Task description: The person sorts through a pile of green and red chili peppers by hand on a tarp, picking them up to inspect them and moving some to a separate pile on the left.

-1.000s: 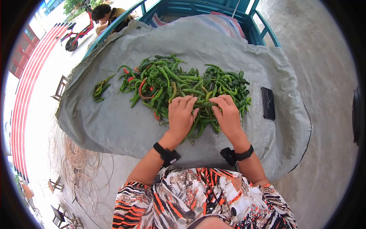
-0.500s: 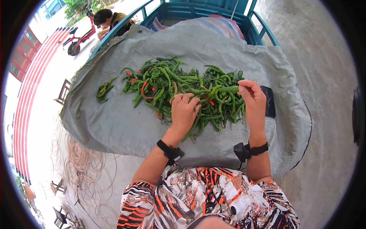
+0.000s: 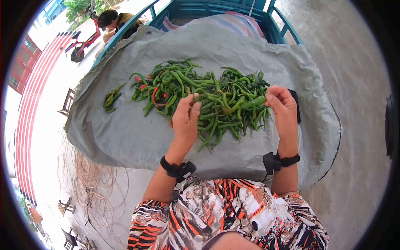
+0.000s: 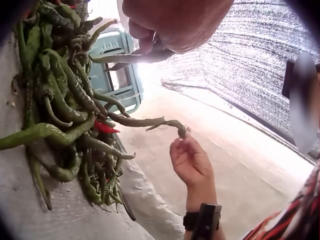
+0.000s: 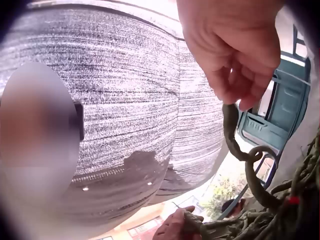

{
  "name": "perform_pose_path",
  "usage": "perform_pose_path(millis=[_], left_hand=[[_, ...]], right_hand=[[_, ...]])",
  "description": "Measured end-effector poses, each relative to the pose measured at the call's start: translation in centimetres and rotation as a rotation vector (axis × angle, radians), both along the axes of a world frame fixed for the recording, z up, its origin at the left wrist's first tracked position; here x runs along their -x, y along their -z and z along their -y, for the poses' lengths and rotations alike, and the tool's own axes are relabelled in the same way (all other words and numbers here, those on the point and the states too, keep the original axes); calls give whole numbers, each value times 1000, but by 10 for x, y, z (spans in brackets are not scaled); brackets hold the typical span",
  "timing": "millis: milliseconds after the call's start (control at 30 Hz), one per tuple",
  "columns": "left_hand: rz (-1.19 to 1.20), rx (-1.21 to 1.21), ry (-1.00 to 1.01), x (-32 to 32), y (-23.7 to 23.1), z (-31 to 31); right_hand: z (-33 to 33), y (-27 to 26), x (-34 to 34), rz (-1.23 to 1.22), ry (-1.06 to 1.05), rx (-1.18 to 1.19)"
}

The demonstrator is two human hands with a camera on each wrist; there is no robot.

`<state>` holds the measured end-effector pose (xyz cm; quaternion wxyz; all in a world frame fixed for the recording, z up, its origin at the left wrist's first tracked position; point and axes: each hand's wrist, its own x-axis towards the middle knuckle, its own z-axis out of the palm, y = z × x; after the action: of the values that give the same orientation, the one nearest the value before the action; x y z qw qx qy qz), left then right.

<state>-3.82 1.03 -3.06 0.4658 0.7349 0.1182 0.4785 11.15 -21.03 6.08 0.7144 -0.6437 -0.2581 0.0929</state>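
A heap of long green chili peppers (image 3: 183,81), with a few red ones, lies on a grey sheet (image 3: 141,137). At the heap's right edge, my right hand (image 3: 284,106) pinches one end of a green chili pepper (image 5: 230,127) between thumb and fingers. That pepper crosses another curled pepper (image 5: 257,182) in the right wrist view. My left hand (image 3: 185,121) is at the near side of the heap's middle. Its fingers grip a green chili pepper (image 4: 125,58), whose other end is hidden in the hand.
A small separate bunch of peppers (image 3: 111,100) lies to the left. Partly behind my right hand is a black phone (image 3: 295,104). The sheet covers part of a teal cart bed (image 3: 200,9). Beyond its left rail a person (image 3: 118,23) bends near a red scooter (image 3: 85,43).
My right hand has moved right from the heap's middle, with a green chili pepper pinched in it. Lately my left hand has shifted a little left and lifted its grip.
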Motion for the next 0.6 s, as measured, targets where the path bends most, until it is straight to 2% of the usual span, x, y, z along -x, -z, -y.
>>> perform_pose_path(millis=[33, 100, 200, 333, 433, 533, 600], left_hand=[[34, 108, 32, 1, -1, -1], [74, 175, 92, 6, -14, 1], [104, 356, 191, 13, -41, 6], [95, 596, 295, 7, -42, 2], [125, 745, 384, 4, -36, 0], [170, 842, 462, 1, -33, 0], [173, 907, 481, -3, -31, 3]], right_hand=[[0, 0, -3, -43, -16, -85], [0, 2, -10, -130, -50, -252], [-4, 9, -10, -38, -84, -107], [-4, 10, -4, -2, -272, 239], [-11, 11, -2, -39, -177, 111], [-10, 21, -8, -9, -171, 167], [-16, 19, -9, -87, -55, -94]])
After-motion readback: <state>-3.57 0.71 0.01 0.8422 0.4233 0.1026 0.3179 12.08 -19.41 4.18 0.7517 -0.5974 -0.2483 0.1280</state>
